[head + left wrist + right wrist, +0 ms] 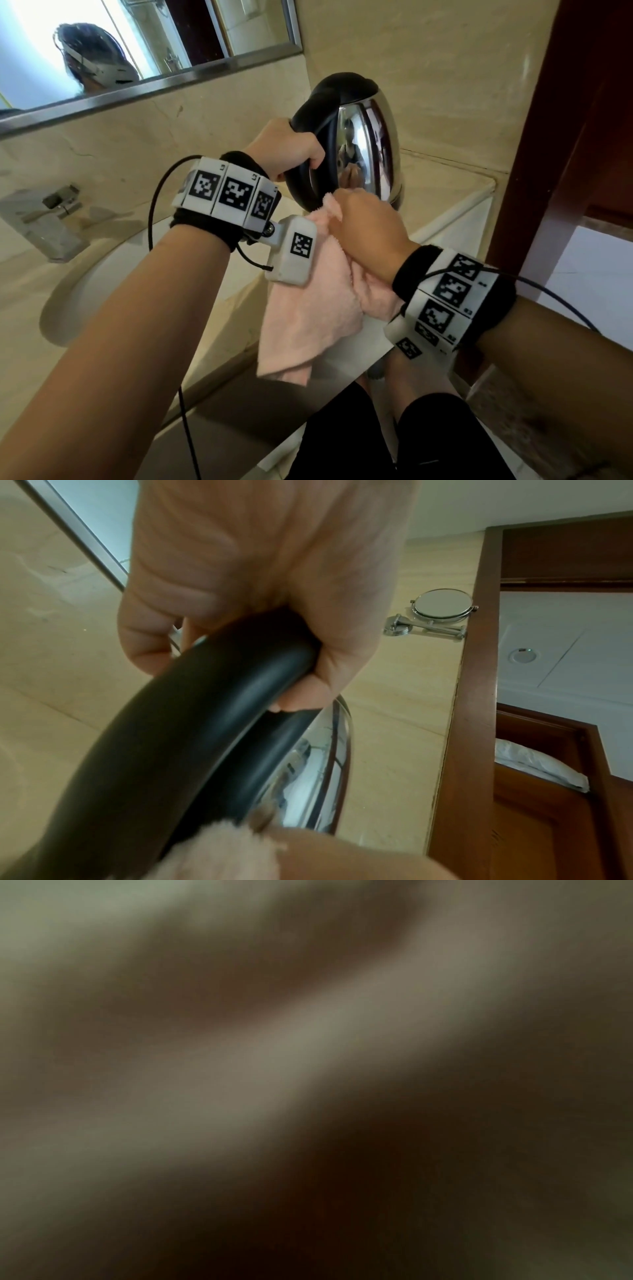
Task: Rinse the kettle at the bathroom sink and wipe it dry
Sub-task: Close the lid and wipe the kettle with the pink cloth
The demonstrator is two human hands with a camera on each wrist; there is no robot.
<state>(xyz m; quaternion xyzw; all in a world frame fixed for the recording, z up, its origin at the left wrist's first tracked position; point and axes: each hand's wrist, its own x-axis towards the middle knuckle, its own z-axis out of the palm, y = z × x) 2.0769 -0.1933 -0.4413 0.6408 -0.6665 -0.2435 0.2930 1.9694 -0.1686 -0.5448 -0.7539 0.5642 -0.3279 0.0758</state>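
A shiny steel kettle [368, 144] with a black lid and black loop handle [301, 181] is held up above the counter. My left hand [291, 145] grips the handle near its top; in the left wrist view the fingers [219, 593] curl round the black handle [178, 745]. My right hand [366, 226] holds a pink cloth [308, 318] bunched against the kettle's lower side by the handle's base. The cloth's loose end hangs down over the counter edge. The right wrist view is a dark blur and shows nothing clear.
A white basin [85, 284] and chrome tap [48, 219] lie to the left in the beige counter. A wall mirror [137, 44] hangs above. A dark wooden door frame [561, 154] stands close on the right. A round shaving mirror [441, 607] juts from the wall.
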